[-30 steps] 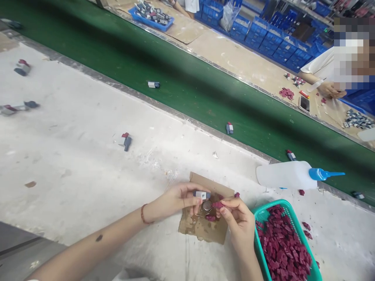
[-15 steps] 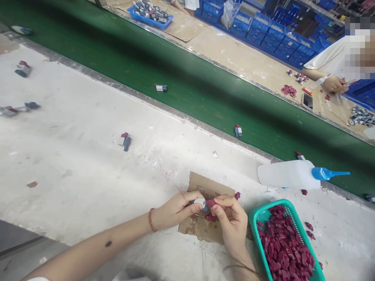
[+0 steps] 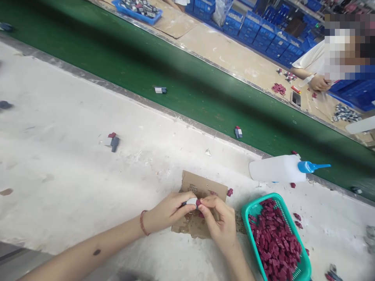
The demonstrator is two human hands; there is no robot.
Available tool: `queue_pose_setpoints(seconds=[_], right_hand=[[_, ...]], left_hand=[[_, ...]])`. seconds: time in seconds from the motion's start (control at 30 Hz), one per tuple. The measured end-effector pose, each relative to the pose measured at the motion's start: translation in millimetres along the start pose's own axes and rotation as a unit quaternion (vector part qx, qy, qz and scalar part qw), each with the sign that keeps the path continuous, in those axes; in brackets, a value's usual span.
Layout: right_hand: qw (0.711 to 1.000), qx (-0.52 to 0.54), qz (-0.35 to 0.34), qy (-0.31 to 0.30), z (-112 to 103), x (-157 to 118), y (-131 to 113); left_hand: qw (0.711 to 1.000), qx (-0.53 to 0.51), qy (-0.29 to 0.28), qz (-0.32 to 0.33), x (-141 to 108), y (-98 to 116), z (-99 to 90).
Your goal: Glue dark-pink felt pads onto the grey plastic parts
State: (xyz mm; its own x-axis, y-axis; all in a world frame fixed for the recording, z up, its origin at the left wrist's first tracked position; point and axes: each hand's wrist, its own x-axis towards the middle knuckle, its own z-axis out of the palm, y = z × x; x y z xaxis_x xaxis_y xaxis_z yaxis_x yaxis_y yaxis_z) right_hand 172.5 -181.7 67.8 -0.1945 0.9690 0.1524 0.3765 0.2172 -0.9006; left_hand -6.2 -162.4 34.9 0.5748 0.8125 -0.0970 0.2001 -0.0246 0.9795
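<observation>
My left hand (image 3: 171,210) pinches a small white and dark grey piece (image 3: 191,201) over a brown cardboard sheet (image 3: 187,226). My right hand (image 3: 219,218) is closed on a small dark red piece (image 3: 198,203), which touches the white end of the grey one. More red pieces lie on the cardboard, partly hidden behind my fingers. Just right of my right hand stands a green basket (image 3: 247,222) heaped with red pieces (image 3: 275,242).
A white bottle with a blue nozzle (image 3: 275,168) lies behind the basket. A green conveyor (image 3: 193,93) crosses beyond, carrying several small assemblies. Another assembly (image 3: 113,141) rests on the white table at left. Across the conveyor, a person's hand (image 3: 320,82) works near blue bins.
The red piece has come up against the white end of the grey piece; a gap showed between my hands' fingertips before. The view has shifted, so the table items appear further left.
</observation>
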Motion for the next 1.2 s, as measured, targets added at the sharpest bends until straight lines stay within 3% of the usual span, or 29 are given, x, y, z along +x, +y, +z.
queue_pose_setpoints(seconds=[0.13, 0.2, 0.27, 0.33, 0.4, 0.5, 0.67, 0.83, 1.0, 1.1, 1.2], right_hand=[[0.998, -0.056, 0.02, -0.036, -22.0, -4.2, -14.6], [0.991, -0.125, 0.043, 0.001, -46.2, -12.5, -18.3], [0.963, -0.235, 0.116, 0.069, -75.4, -26.4, -15.6], [0.913, -0.344, 0.194, 0.099, -102.9, -43.7, -6.4], [0.87, -0.421, 0.242, 0.09, -122.4, -60.0, 6.0], [0.847, -0.457, 0.264, 0.068, -132.4, -74.4, 20.8], [0.845, -0.469, 0.247, 0.063, -123.9, -71.5, 25.5], [0.869, -0.424, 0.237, 0.09, -120.3, -64.2, 25.7], [0.91, -0.281, 0.255, 0.164, -117.4, -61.1, 22.5], [0.929, -0.18, 0.238, 0.219, -110.7, -59.4, 17.4], [0.935, -0.101, 0.226, 0.254, -101.2, -56.5, 11.2]], left_hand=[[1.0, -0.002, -0.002, 0.029, -3.2, 1.0, -0.7], [0.999, 0.0, 0.024, 0.032, -4.9, 0.5, -1.0], [0.997, 0.0, 0.073, 0.014, -5.6, -0.1, -1.1], [0.992, 0.0, 0.122, -0.008, -4.5, 0.7, -1.4], [0.988, -0.001, 0.154, -0.015, -1.7, 3.6, -3.2], [0.984, 0.01, 0.176, -0.01, 5.2, 10.4, -11.3], [0.975, 0.126, 0.183, 0.023, 36.0, 8.9, -44.4], [0.932, 0.259, 0.238, 0.09, 109.5, -8.0, -90.2], [0.896, 0.34, 0.28, 0.054, 177.9, -13.9, -122.2], [0.886, 0.349, 0.304, 0.036, 195.9, -19.6, -132.1], [0.857, 0.38, 0.348, 0.016, 201.2, -28.4, -142.4]])
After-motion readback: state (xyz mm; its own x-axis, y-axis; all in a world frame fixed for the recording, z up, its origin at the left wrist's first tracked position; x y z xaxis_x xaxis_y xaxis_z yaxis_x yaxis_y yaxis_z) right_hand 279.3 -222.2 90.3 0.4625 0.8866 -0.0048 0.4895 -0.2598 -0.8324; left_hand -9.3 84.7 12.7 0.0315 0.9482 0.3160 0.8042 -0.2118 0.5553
